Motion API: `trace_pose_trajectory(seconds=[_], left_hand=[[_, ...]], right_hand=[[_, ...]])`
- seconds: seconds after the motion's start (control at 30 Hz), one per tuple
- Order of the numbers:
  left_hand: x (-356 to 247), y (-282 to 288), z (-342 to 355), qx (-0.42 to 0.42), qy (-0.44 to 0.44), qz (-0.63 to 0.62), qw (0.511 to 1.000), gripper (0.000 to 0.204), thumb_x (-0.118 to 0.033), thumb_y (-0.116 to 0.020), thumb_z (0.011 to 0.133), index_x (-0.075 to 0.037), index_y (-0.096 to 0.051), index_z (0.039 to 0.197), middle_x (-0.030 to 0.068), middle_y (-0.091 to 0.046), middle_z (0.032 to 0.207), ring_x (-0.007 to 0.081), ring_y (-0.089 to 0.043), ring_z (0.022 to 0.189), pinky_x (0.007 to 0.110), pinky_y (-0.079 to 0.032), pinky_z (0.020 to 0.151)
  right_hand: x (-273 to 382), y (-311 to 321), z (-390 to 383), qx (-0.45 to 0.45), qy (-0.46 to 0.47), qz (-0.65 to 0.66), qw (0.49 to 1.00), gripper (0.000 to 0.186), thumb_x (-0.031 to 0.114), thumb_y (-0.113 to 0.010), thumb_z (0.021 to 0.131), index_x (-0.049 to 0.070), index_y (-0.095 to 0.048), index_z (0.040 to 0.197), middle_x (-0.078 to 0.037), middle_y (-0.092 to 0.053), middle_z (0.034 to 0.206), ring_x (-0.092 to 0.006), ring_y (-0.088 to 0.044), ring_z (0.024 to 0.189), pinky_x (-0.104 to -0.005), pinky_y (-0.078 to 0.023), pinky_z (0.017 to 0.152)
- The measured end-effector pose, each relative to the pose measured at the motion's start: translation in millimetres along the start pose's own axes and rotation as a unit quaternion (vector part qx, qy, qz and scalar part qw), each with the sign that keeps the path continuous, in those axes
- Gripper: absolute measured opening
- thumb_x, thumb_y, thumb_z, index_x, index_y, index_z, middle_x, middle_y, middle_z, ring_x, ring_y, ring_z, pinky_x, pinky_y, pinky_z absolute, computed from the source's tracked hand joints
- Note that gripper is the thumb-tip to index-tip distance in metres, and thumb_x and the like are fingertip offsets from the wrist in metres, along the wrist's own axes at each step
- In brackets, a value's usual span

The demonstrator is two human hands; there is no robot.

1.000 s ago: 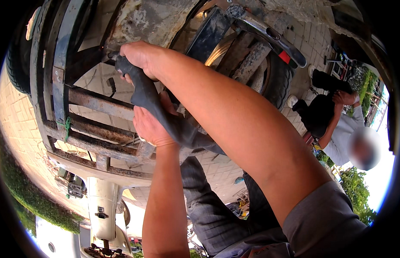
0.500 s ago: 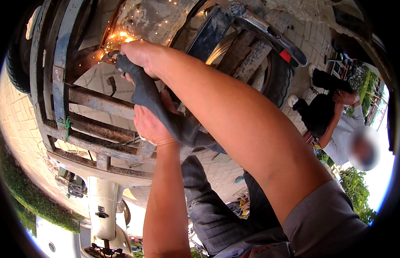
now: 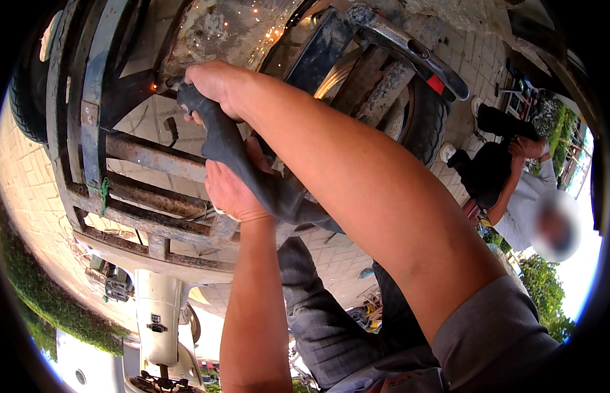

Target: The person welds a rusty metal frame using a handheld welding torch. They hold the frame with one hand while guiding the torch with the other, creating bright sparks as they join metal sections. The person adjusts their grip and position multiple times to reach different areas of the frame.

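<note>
A black welding torch (image 3: 220, 128) with a curved neck points up and left at a rusty metal frame (image 3: 148, 152). Round its upper part is my right hand (image 3: 212, 84), fingers wrapped about the grip close to the nozzle. Lower down, my left hand (image 3: 231, 190) is closed on the dark, sleeve-like rear of the same torch, partly behind it. Beside the nozzle, at the corner of a dark metal plate (image 3: 127, 98), a small orange spot glows. My right forearm crosses above the torch's cable end and hides part of it.
A chrome-and-black bar (image 3: 410, 47) and a tyre (image 3: 424, 124) stand to the right. Another person (image 3: 508, 164) sits farther right. A pale scooter (image 3: 157, 314) is at lower left. Green string (image 3: 103, 193) is tied to the frame.
The bright burst of sparks at the nozzle has died down to a small glowing spot. Loose sparks now show farther right. Both hands keep their hold and have barely moved.
</note>
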State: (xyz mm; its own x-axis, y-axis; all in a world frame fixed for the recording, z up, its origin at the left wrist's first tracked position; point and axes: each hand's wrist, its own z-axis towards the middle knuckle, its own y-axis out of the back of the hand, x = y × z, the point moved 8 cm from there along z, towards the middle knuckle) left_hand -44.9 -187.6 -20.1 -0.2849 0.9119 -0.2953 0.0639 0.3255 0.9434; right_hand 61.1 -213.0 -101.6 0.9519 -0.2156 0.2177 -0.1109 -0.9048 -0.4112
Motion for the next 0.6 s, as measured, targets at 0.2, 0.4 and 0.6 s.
trace_pose_trajectory(seconds=[0.2, 0.4, 0.6], left_hand=[[-1.4, 2.9, 0.8, -0.013, 0.000, -0.027, 1.000, 0.037, -0.031, -0.061, 0.083, -0.002, -0.057, 0.105, 0.0129, -0.062, 0.092, 0.0335, -0.057, 0.087, 0.042, -0.043, 0.071], [-2.0, 2.1, 1.4, -0.005, 0.001, -0.034, 0.999, 0.036, -0.030, -0.061, 0.082, -0.002, -0.057, 0.105, 0.0132, -0.062, 0.093, 0.0338, -0.057, 0.087, 0.042, -0.043, 0.072], [-1.8, 3.1, 1.2, -0.015, -0.012, -0.026, 0.999, 0.035, -0.030, -0.060, 0.084, -0.002, -0.057, 0.104, 0.0135, -0.062, 0.092, 0.0341, -0.057, 0.086, 0.042, -0.043, 0.072]], right_hand=[[-1.4, -0.1, 0.2, 0.010, -0.028, -0.042, 0.999, 0.021, 0.021, -0.045, 0.092, 0.001, -0.051, 0.093, -0.016, -0.058, 0.077, -0.0228, -0.055, 0.058, -0.0333, -0.044, 0.043], [-1.8, -2.4, 7.4, 0.019, -0.006, -0.036, 0.999, 0.022, 0.024, -0.043, 0.092, 0.003, -0.052, 0.093, -0.015, -0.056, 0.079, -0.0216, -0.055, 0.063, -0.0328, -0.043, 0.044], [-1.9, -1.7, 4.8, 0.009, -0.004, -0.046, 0.999, 0.023, 0.022, -0.039, 0.094, 0.003, -0.053, 0.097, -0.013, -0.054, 0.080, -0.0201, -0.053, 0.063, -0.0316, -0.044, 0.045]])
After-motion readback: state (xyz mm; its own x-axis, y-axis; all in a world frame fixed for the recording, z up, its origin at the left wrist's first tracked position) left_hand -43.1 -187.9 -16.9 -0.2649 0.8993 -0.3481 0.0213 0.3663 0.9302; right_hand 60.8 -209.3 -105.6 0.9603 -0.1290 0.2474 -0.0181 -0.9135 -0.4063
